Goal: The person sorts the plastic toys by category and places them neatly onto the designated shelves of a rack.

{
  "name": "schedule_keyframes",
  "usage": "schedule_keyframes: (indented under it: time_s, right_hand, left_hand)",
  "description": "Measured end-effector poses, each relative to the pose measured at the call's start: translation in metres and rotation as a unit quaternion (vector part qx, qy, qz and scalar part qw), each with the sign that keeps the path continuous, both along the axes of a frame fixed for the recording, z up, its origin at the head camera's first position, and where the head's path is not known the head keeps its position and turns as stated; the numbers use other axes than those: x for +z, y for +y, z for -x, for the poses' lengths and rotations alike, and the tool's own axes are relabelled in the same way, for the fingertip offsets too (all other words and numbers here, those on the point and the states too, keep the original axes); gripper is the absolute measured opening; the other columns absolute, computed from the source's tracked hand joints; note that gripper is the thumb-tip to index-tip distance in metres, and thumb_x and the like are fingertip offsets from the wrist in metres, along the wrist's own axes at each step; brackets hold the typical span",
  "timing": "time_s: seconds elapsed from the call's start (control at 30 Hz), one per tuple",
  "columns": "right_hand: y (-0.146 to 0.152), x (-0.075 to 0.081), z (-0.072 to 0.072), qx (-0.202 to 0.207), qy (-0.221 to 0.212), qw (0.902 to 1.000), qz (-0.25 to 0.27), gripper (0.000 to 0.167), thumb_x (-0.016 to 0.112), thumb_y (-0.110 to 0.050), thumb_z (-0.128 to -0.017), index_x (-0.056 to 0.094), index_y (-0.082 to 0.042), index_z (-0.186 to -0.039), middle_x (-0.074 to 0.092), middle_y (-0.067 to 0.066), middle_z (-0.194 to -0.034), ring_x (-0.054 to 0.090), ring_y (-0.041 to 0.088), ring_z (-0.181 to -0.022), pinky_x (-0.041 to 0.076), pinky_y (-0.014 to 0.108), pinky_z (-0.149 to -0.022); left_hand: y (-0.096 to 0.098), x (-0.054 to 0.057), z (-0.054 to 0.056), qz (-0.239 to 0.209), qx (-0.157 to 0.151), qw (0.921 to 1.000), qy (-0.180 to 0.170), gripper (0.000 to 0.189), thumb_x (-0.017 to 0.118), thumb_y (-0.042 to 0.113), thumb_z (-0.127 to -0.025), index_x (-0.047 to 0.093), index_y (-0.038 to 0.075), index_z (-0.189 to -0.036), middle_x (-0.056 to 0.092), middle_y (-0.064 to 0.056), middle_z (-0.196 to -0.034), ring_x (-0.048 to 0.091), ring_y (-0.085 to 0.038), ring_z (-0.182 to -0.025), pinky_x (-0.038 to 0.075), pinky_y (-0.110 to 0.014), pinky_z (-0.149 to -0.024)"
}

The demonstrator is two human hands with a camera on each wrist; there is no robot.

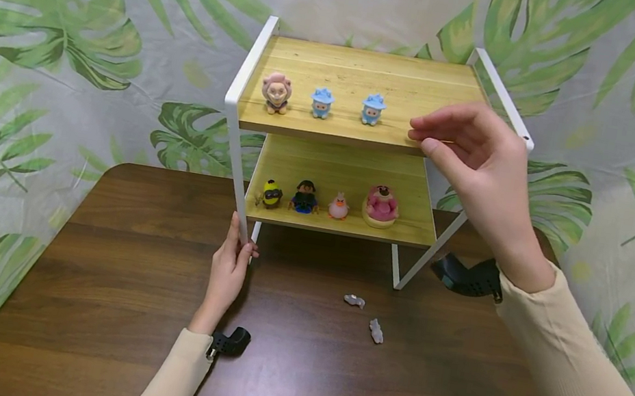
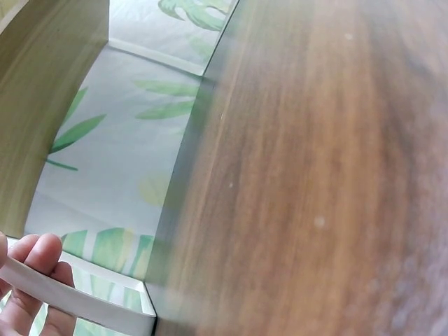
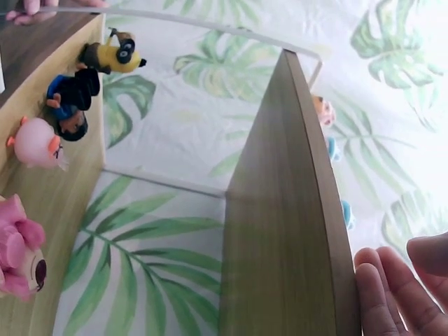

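My left hand grips the white front-left leg of a two-tier shelf rack, low down near the tabletop. At the right end of the upper wooden board, my right hand hovers at the front edge. Its thumb and fingers are apart, and nothing shows between them in the right wrist view. Closest to it on that board stands a blue-hatted figurine. A matching blue-hatted figurine and a pink-maned lion figurine stand farther left.
On the lower board stand a yellow figurine with goggles, a dark-haired figurine, a pale pink bird figurine and a pink bear figurine. Two small grey pieces lie on the brown table before the rack.
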State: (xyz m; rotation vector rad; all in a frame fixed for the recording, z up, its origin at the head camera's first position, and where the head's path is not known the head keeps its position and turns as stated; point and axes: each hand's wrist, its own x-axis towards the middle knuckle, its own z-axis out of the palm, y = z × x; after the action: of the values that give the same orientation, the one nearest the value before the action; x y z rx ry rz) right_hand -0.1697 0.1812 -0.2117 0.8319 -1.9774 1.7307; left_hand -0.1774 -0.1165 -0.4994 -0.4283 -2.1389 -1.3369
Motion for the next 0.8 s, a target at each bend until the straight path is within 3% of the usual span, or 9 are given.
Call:
schedule_keyframes:
  time_s: [0.8]
  right_hand:
    - [0.008,-0.026,-0.013,0.036,0.008,0.9992,-0.016,0.021,0.058,0.017,-0.085,0.059,0.013,-0.106,0.066,0.020,-0.103,0.065,0.026,-0.094,0.052,0.029,-0.084]
  left_hand:
    - [0.001,0.000,0.000,0.000,0.006,1.0000,0.001,0.089,0.050,-0.009,-0.095,0.008,0.046,-0.151,0.060,-0.019,-0.084,0.063,-0.031,-0.072,0.053,-0.038,-0.065]
